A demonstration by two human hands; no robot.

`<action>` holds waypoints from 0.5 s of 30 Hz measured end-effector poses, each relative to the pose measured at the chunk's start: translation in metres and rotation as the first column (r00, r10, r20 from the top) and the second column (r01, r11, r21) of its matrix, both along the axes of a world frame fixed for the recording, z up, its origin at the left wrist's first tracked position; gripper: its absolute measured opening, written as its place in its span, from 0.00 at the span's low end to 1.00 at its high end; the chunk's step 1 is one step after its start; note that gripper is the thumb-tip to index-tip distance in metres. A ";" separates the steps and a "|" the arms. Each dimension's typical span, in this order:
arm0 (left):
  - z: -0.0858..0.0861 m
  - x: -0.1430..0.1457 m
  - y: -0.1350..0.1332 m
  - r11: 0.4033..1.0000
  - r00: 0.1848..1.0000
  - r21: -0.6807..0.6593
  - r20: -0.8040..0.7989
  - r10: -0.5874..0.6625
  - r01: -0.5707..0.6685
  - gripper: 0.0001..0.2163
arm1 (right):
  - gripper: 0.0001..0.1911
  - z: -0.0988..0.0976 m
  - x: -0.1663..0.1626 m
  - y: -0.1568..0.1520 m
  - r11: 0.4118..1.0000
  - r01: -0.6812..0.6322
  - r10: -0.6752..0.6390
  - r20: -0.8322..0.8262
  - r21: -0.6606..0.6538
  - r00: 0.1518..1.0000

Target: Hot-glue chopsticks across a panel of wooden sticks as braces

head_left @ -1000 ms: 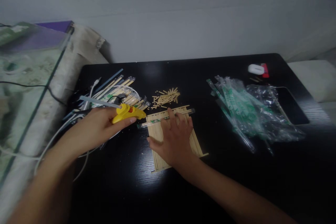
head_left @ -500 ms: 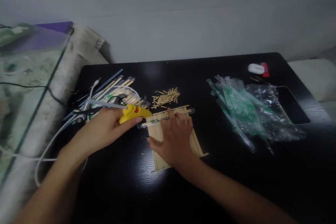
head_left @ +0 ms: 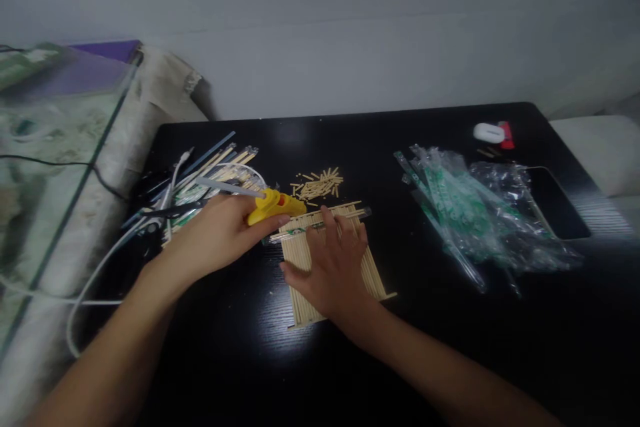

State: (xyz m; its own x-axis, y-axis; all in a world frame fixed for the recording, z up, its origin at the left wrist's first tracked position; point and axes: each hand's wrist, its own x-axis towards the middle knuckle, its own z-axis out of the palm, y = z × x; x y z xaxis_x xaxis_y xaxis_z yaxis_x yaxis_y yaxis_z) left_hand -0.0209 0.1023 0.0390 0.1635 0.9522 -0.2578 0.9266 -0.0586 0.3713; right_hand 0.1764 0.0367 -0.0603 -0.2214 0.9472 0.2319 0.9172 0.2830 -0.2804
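Observation:
My left hand (head_left: 227, 230) is closed around a yellow hot glue gun (head_left: 270, 205) with a pale glue stick (head_left: 230, 187) poking out of its back. Its nozzle end is over the far-left edge of a flat panel of wooden chopsticks (head_left: 299, 273) laid side by side. My right hand (head_left: 337, 263) rests on that panel with its fingers spread. Under its fingers, a pair of chopsticks in a clear wrapper (head_left: 295, 231) lies crosswise near the panel's far edge. The nozzle tip is hard to make out.
A heap of short cut stick pieces (head_left: 320, 185) lies behind the panel. Wrapped chopsticks (head_left: 245, 155) and a white cable (head_left: 75, 320) are at left. Empty plastic wrappers (head_left: 460, 207), a phone (head_left: 560, 203) and a white case (head_left: 489, 133) are at right on the black table (head_left: 350, 373).
My left hand has moved the glue gun a little to the right along the panel's far edge. My right hand has stayed in place on the panel.

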 end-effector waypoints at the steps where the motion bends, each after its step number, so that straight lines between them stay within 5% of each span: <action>1: 0.000 0.003 0.002 1.000 1.000 0.000 -0.002 -0.006 0.006 0.31 | 0.30 0.000 0.000 0.000 1.000 0.001 -0.001 -0.004 0.009 1.000; 8: -0.004 0.012 0.007 0.995 0.992 0.002 0.073 -0.099 0.099 0.28 | 0.32 -0.002 0.000 -0.001 1.000 0.005 -0.005 0.007 0.013 1.000; 15: -0.005 0.002 0.006 0.999 0.998 -0.012 0.042 -0.043 0.044 0.28 | 0.32 -0.002 0.000 0.000 1.000 -0.006 0.006 0.004 -0.021 1.000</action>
State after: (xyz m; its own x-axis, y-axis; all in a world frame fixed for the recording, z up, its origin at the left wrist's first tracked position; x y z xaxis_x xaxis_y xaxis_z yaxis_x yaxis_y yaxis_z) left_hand -0.0192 0.1081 0.0341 0.2154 0.9406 -0.2624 0.9070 -0.0932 0.4106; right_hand 0.1762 0.0364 -0.0619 -0.2279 0.9504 0.2115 0.9166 0.2827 -0.2828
